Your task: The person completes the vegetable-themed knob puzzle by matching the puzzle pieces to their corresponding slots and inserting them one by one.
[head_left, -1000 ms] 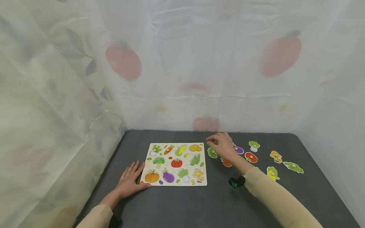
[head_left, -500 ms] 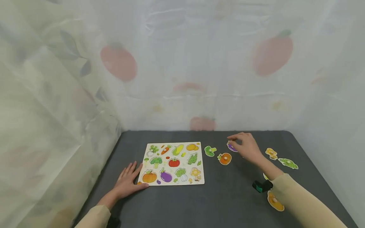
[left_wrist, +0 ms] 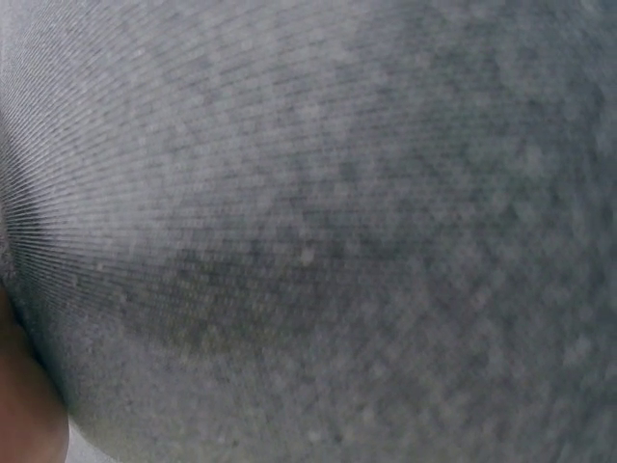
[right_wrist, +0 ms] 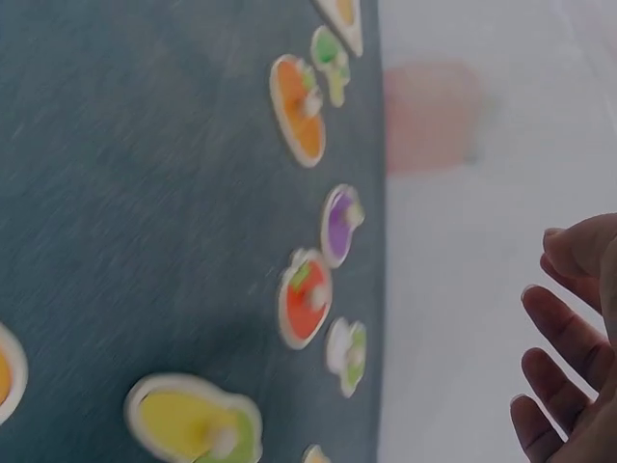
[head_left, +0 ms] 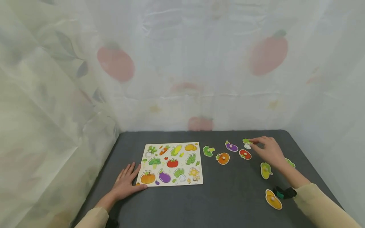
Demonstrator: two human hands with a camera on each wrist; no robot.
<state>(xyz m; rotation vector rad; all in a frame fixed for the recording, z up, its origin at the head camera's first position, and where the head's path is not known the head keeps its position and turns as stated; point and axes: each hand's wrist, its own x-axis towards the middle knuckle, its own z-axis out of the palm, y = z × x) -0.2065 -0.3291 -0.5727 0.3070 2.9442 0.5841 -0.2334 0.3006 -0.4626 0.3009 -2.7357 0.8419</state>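
The carrot (head_left: 163,151) and radish (head_left: 149,153) looked done, sitting in the board (head_left: 182,163). The tomato (head_left: 245,154), leafy greens (head_left: 246,143) and others were left, lying right of it. The left hand (head_left: 125,183), fingers spread, just touched its left edge. Far right of it, the right hand (head_left: 269,151) held nothing, fingers loosely bent.

The dark grey counter (head_left: 222,196) bears a board (head_left: 183,165) on its left. Right of that, at the far side, lie broccoli (head_left: 208,151), pumpkin (head_left: 221,159), eggplant (head_left: 231,146), tomato (head_left: 245,154) and cabbage (head_left: 246,143) pieces. Farther right, the corn (head_left: 265,171) lies nearer, a golden piece (head_left: 272,199) nearer yet, and a green piece (head_left: 290,162), partly hidden, sits toward the right edge.
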